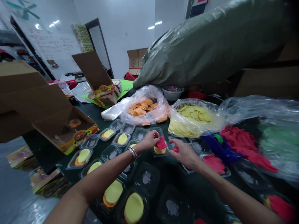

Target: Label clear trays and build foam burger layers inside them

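My left hand (150, 140), with bracelets at the wrist, pinches a soft red piece (161, 143). It hangs over a clear plastic container in which a yellow disc (160, 150) lies. Just right of it, my right hand (183, 153) has its thumb and fingers apart. A bit of red (175, 149) shows between them; whether they touch it I cannot tell. Beyond my right wrist a container holds a flat red layer (214, 163). Nearer me and to the left, more containers hold yellow discs (134, 207) on orange ones.
Plastic bags of orange discs (143, 107) and yellow discs (194, 113) lie behind my hands. To the right are a blue tape dispenser (220, 147) and a red pile (241, 141). An open cardboard box (63, 124) stands left; a large grey-green sack (205, 46) overhangs the back.
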Available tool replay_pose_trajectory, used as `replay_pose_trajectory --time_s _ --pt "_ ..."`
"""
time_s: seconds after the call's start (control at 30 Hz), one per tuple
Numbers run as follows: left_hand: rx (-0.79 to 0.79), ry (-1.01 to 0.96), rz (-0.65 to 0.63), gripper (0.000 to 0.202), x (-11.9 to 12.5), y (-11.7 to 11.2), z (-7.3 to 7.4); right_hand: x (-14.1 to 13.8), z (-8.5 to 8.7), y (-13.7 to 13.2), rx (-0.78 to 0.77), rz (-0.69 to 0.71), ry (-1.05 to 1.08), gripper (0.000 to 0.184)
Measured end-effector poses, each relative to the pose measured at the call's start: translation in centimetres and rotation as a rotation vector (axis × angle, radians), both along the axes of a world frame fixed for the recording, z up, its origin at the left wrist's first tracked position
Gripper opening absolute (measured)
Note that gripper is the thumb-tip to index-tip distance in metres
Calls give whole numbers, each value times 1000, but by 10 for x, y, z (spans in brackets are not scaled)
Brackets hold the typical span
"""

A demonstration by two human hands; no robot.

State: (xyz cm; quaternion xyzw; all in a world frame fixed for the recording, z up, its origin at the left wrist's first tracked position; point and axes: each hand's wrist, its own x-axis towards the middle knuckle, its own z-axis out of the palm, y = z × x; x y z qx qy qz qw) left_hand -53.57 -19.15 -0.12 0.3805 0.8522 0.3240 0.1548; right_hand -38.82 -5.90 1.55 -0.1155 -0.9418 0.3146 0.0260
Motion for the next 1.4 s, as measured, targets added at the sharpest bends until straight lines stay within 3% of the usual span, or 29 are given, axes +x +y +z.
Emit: replay_pose_trajectory --time_s 0.17,0.4,0.53,0.7,0.77,0.93,1.0,1.03,1.17,1.23,1.3,1.4 --pt "-99 131 -49 9 4 -8 0 0 -7 -12 126 134 -83 51" --pt "-283 332 -72 15 6 -16 2 -5 -9 -24 319 125 -102 34" --pt "-281 420 -80 18 10 -19 3 -7 -11 -25 377 181 -168 34" --pt "-207 522 -326 21 16 -21 -1 -10 -14 -24 393 210 -196 26" --pt "-222 527 -347 24 13 -21 -3 -10 -14 -24 387 213 -203 25" --pt "-211 340 -469 19 -4 -21 2 -11 -15 -20 338 232 -194 24" --pt "-209 295 -479 23 -6 -21 3 -13 -15 -13 181 194 -106 23" --pt "-216 314 -465 21 -6 -21 2 -14 -15 -9 31 134 -42 23" --pt "-220 530 -419 21 4 -18 -8 -17 -5 4 -812 -193 183 26" --pt "-195 573 -407 22 9 -17 -14 -16 0 6 -1133 -244 210 27" --pt "-182 516 -389 20 12 -16 -16 -13 2 4 -1289 -216 203 34" --pt "-179 399 -358 15 13 -14 -12 -8 -1 0 -1324 -161 212 39"
